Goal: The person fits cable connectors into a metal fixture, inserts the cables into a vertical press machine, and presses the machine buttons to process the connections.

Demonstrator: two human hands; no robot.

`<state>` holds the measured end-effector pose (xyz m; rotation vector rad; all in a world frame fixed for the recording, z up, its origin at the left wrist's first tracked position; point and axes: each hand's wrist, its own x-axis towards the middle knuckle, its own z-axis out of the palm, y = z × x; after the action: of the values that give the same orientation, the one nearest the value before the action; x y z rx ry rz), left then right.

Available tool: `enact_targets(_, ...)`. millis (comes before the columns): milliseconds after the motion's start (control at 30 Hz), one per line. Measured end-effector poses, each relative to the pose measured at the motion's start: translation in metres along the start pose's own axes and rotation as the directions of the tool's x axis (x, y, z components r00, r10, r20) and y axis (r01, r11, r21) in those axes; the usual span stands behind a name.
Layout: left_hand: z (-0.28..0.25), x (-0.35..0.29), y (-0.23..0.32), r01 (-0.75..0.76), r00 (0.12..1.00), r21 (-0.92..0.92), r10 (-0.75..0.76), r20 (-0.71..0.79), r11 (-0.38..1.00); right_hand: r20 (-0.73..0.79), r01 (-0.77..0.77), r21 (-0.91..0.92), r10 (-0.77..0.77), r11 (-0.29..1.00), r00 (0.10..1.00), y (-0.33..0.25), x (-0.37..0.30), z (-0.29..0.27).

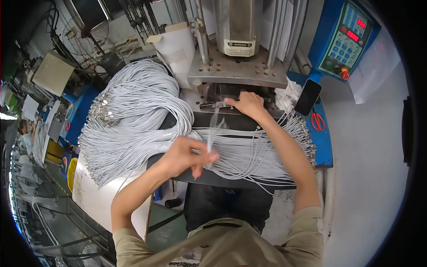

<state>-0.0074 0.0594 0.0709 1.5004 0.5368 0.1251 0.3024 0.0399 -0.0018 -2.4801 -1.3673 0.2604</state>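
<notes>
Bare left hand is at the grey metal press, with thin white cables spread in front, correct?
Wrong hand: the head view shows the bare right hand at the grey metal press, with thin white cables spread in front.

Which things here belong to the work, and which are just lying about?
Likely work things:
pale cables, by the left hand
metal press, right hand at it
blue control panel

Apparently lying about, untouched:
black phone
red-handled scissors
crumpled white cloth
</notes>
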Motion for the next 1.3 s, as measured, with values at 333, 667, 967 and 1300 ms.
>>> enact_targets(333,-0.167,0.063,-0.051,-0.160,0.475,0.157,0.215,-0.853,0.975,-0.250,0.223,-0.113,-0.245,0.968,0.937,0.031,-0.063,0.000)
enact_targets(667,0.037,0.112,-0.028,-0.421,0.875,0.267,0.465,-0.133,0.867,-0.339,0.231,-0.060,-0.237,0.971,0.910,0.102,-0.169,-0.012)
enact_targets(967,0.094,0.092,-0.058,-0.656,0.580,0.736,0.735,0.351,0.166,0.109,-0.207,0.673,0.182,0.710,0.977,0.117,-0.112,-0.033)
enact_targets(1300,0.039,0.210,-0.008,-0.370,0.702,0.916,0.694,0.164,0.158,-0.811,0.380,-0.249,-0.407,0.891,0.421,0.126,0.122,0.043)
